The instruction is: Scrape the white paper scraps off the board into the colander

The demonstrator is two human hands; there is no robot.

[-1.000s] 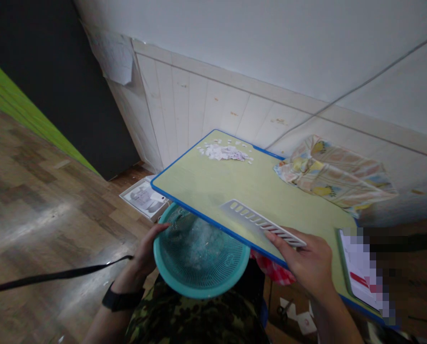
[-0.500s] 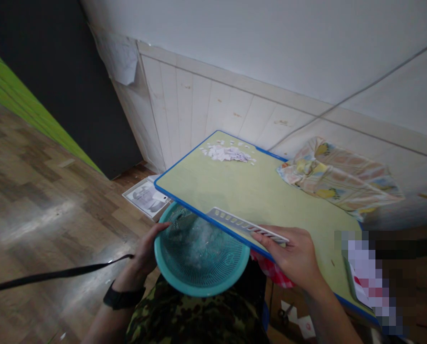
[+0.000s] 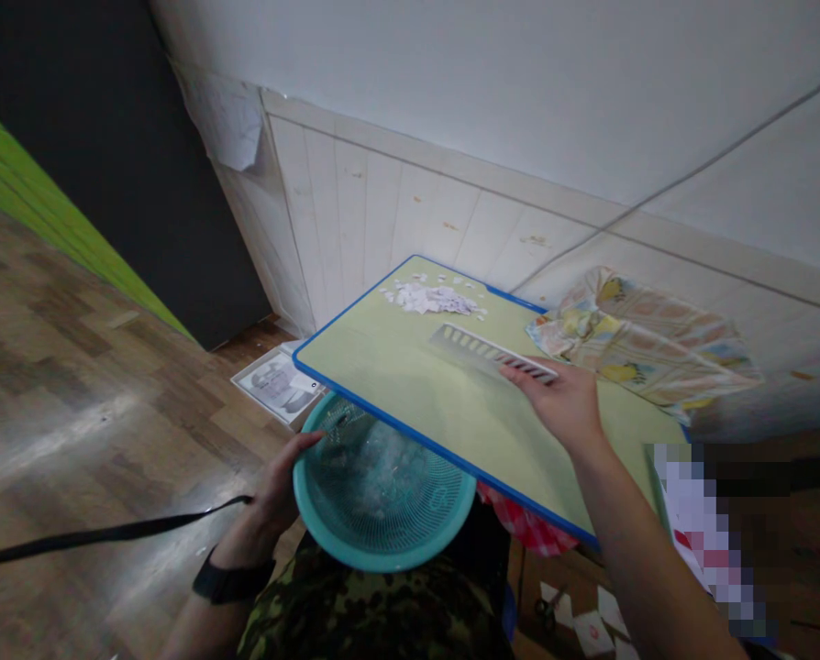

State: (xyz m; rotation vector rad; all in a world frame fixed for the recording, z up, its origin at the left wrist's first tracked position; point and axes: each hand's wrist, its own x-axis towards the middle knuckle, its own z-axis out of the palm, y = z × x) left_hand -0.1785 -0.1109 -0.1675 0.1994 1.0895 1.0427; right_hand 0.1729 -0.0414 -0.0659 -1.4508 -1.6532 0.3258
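Observation:
My left hand [image 3: 290, 481] grips the left rim of a turquoise plastic colander [image 3: 382, 557], which sits at my lap, partly under the table's edge. Inside it lies wispy, whitish translucent stuff [image 3: 381, 467] that I cannot make out. In my right hand [image 3: 565, 403] is a flat white slotted plastic strip [image 3: 482, 346], held by its right end over the yellow-green table [image 3: 361, 348] with blue edging. Just beyond the strip's far end, a heap of small white paper scraps [image 3: 432, 297] lies near the table's back left corner. Fingertips of my left hand are partly hidden inside the rim.
A crumpled patterned cloth [image 3: 644, 353] lies along the wall side of the table. Below left, a flat box with a printed picture [image 3: 277, 383] rests on the wooden floor. Scissors [image 3: 546, 605] and paper pieces [image 3: 592, 632] lie lower right, near a red checked cloth [image 3: 526, 522].
My right hand has moved the slotted strip from the table's near edge inward, up toward the paper scraps. My left hand stays on the colander.

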